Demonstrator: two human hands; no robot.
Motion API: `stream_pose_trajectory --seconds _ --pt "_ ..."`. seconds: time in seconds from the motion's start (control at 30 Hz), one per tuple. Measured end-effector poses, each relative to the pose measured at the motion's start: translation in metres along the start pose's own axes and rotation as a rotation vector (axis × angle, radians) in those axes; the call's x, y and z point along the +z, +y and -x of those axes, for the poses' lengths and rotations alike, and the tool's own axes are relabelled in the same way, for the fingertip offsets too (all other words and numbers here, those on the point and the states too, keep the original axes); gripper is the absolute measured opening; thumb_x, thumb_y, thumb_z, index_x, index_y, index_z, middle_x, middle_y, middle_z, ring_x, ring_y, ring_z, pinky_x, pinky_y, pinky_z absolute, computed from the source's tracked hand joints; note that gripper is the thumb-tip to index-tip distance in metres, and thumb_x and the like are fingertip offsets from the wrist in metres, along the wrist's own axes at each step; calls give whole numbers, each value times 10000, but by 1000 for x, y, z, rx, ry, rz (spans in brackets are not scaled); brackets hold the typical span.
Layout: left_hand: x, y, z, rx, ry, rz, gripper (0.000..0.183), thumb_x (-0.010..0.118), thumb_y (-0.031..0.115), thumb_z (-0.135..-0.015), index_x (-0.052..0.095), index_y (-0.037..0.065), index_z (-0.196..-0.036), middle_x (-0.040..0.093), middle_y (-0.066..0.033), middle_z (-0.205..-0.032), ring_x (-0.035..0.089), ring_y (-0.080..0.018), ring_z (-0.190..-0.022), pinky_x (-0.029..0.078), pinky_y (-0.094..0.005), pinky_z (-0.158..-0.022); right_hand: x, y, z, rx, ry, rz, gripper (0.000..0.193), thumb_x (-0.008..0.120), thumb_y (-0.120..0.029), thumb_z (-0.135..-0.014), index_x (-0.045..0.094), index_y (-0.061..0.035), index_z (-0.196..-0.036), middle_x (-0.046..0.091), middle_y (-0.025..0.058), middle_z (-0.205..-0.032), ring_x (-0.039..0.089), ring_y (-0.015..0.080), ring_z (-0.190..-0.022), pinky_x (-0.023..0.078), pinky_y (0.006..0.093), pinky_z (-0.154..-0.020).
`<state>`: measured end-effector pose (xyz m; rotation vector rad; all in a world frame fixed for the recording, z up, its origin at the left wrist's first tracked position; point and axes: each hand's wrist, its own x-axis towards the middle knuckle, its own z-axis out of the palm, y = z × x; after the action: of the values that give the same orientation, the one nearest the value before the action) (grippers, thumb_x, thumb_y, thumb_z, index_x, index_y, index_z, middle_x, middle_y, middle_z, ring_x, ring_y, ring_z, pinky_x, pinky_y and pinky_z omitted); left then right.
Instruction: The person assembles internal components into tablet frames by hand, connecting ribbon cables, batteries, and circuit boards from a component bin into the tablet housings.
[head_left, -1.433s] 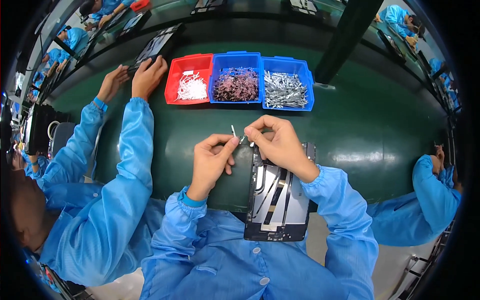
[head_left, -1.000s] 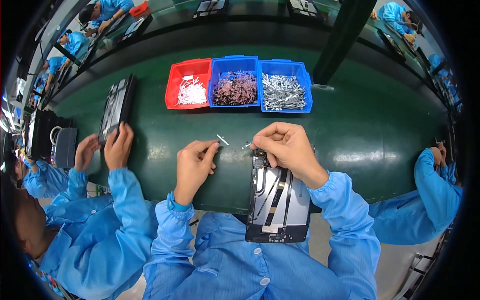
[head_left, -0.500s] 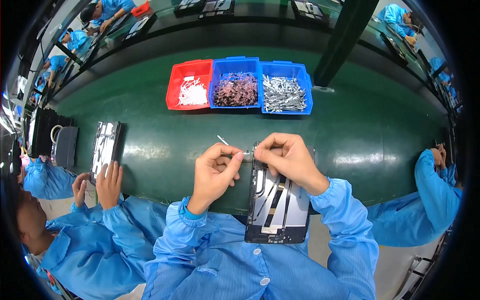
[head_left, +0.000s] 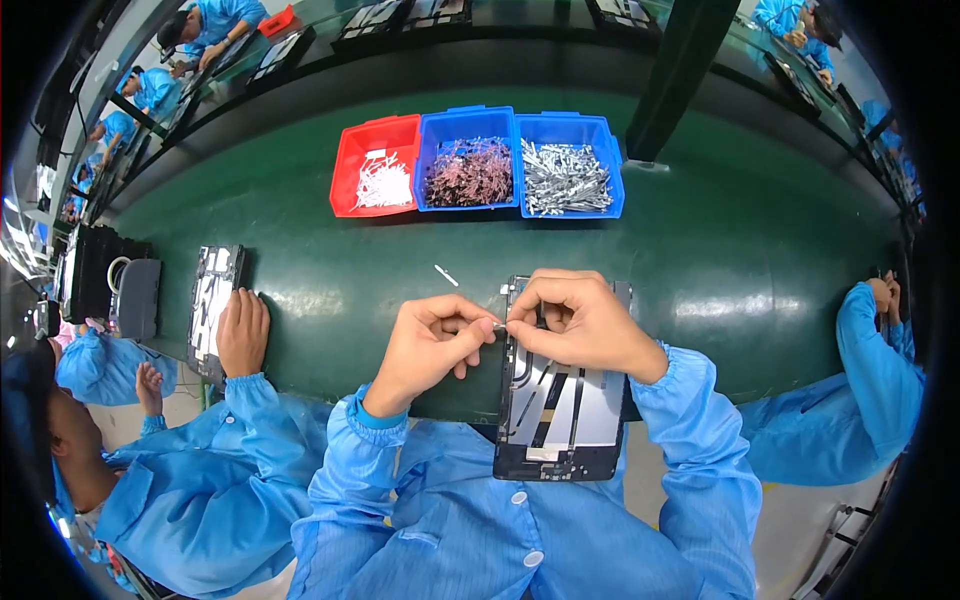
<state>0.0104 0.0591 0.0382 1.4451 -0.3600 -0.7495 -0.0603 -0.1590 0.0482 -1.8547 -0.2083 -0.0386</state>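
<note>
An opened tablet (head_left: 585,410) lies in front of me at the table's near edge, with its inner side up, showing pale panels, black strips and a dark frame. My right hand (head_left: 585,322) pinches over its upper left part and hides that area. Just left of the frame, my left hand (head_left: 435,340) has thumb and forefinger pressed together. The fingertips of both hands almost meet at the tablet's left edge. A tiny pale bit shows between them, too small to name. A thin white strip (head_left: 446,275) rests on the table beyond my left hand.
Beyond the hands stand a red bin (head_left: 345,190) of white pieces, a blue bin (head_left: 468,120) of reddish-brown pieces and another blue bin (head_left: 565,128) of silvery pieces. A green post (head_left: 690,80) rises behind. At left, a co-worker's hand (head_left: 243,332) rests by another tablet (head_left: 212,300).
Both hands have shifted slightly nearer to me along the tablet's left edge, and their fingertips have come together. The co-worker at left has drawn one hand back from the other tablet.
</note>
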Motion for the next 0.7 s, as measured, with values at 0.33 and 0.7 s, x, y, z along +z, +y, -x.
stream_pose_trajectory --seconds 0.33,0.7 --pt "-34 18 -43 55 432 114 149 641 132 -933 670 -14 -938 554 5 -648 467 -65 -431 351 -232 -357 1 9 9 -10 406 -545 92 698 16 -894 652 17 -974 642 34 -857 496 11 -638 370 160 -563" --pt "-35 6 -21 -36 302 -257 325 649 249 -975 657 -50 -1101 683 -74 -785 585 -96 -512 421 -253 -400 -3 19 65 126 552 -391 62 655 4 -923 605 34 -903 679 84 -758 537 34 -557 405 181 -482"
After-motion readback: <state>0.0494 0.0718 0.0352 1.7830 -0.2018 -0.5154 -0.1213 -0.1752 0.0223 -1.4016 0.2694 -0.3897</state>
